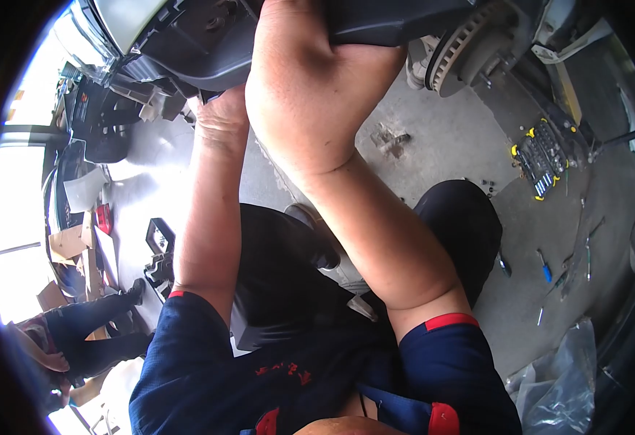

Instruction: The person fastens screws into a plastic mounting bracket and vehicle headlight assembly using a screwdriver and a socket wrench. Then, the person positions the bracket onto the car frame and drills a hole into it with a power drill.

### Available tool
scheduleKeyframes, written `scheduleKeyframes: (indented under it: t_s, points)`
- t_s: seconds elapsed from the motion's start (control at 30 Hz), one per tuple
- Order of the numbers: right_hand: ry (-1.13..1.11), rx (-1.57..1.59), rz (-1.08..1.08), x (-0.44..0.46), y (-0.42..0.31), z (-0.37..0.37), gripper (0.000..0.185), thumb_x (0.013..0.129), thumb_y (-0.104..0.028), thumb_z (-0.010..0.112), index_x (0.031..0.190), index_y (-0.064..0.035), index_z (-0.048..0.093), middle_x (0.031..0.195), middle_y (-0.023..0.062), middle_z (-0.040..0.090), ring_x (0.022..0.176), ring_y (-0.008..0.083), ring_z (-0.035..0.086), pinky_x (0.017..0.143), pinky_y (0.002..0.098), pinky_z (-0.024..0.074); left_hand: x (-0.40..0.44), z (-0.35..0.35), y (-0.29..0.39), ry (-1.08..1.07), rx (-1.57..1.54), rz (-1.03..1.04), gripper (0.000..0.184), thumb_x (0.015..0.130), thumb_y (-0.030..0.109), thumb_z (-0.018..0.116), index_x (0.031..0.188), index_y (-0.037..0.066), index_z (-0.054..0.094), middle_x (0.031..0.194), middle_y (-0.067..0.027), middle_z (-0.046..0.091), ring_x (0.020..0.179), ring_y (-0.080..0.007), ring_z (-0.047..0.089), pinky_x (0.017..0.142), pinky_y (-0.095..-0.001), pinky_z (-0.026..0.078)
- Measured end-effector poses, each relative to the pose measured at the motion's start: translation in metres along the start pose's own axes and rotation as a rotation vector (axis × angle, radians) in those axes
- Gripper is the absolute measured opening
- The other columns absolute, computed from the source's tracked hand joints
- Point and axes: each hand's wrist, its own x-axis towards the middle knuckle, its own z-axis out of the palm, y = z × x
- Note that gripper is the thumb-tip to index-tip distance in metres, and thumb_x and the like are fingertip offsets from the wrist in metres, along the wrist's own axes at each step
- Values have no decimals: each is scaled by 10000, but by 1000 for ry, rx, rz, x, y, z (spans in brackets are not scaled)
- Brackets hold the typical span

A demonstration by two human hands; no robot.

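**Both hands up at a black plastic panel, fingers out of sight**

My right hand (317,83) is raised across the front of the black plastic panel (212,54), and my left hand (223,107) is up at its lower edge. The two are close together, the right one overlapping the left in my view. My fingers are hidden behind the panel or past the top of the view, so I can't tell whether either hand is closed on anything.

The panel is above me, on the underside of the car. I'd judge it light for its size, stiff along the folded rim and springier across the broad, thin stretches. It looks smooth, so a dusty or oily palm could slip. I'd take it by the thick lower rim, hands spread wide, and keep off the thin tabs, which might snap if twisted.

To the right of the panel is the brake disc (451,64), bare metal, hard and probably heavy, with edges I'd keep my knuckles off. Farther out, on the concrete floor (462,138), lie the open tool set (542,159) with yellow corners and a blue-handled screwdriver (544,268). Crumpled clear plastic (560,380) lies lower right, limp and slippery. Off to my left is another person (78,326).
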Motion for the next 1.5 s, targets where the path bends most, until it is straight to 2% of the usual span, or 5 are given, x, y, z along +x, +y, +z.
scheduleKeyframes:
  t_s: [0.17,0.47,0.73,1.3,1.5]
  points:
    - [-109,-125,30,-1,-4,-12,34,932,48,621,966,54,622,874,62,676,744,150,638,672,292,504,0,1,5,6,11,8,291,820,251,774,1008,49,683,926,-158,713,822,-295,699,755,-370,544]
    - [-37,-108,-43,2,0,-4,46,936,30,633,979,45,626,871,61,676,751,156,640,677,307,509,-3,2,14,22,33,12,260,800,229,796,958,43,705,872,-158,729,767,-292,717,714,-357,556]
    - [-84,-131,26,0,-4,-8,79,944,29,631,1022,44,632,920,70,688,798,161,653,715,308,519,-9,3,24,25,75,2,248,776,215,816,920,40,717,830,-156,735,729,-291,729,682,-349,562]
    - [-62,-154,45,-7,0,-4,55,943,34,619,997,32,627,889,44,666,765,140,629,695,295,500,-10,0,12,29,270,156,295,736,214,857,919,42,702,803,-147,709,702,-282,706,663,-342,550]
    - [-34,-158,58,-4,-2,-5,48,942,35,615,989,27,625,878,36,658,754,132,620,688,291,493,-7,6,10,57,126,180,264,744,176,851,908,31,703,793,-134,706,693,-254,695,649,-330,539]
